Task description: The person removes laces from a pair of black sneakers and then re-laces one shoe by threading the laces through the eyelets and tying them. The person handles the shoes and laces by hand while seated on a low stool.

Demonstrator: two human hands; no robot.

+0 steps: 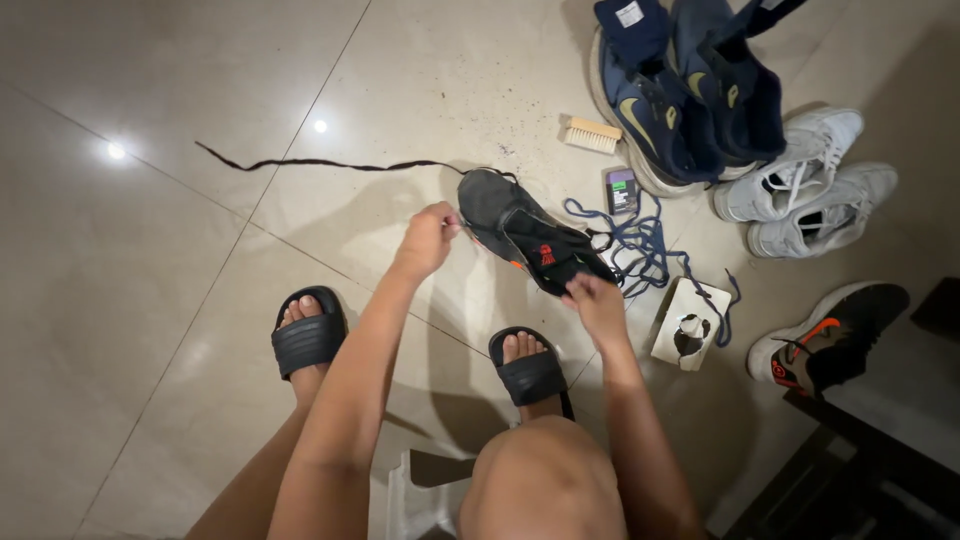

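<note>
Here, seated, the person holds a black sneaker (pixel 525 232) above the tiled floor (pixel 150 300), between the two sandalled feet and the pile of footwear at the floor's far right. The left hand (pixel 428 240) has its grip pinched on the black lace (pixel 320 163) at the shoe's end nearest it; the lace trails loose, curving away across the floor to the left. The right hand (pixel 597 305) has its grip closed on the shoe's other end, fingers curled on its edge. Judged from its look: a light shoe, upper soft and yielding, sole stiffer, so the sole edge or heel gives the firmest hold; the upper would crumple under a squeeze. The lace is limp and thin, and likely to slip unless pinched tight. Nearby on the floor lie a heap of blue laces (pixel 645 245), a small brush (pixel 590 134), a pair of navy sneakers (pixel 680 90), white sneakers (pixel 810 190) and a second black sneaker with orange marks (pixel 830 335).
</note>
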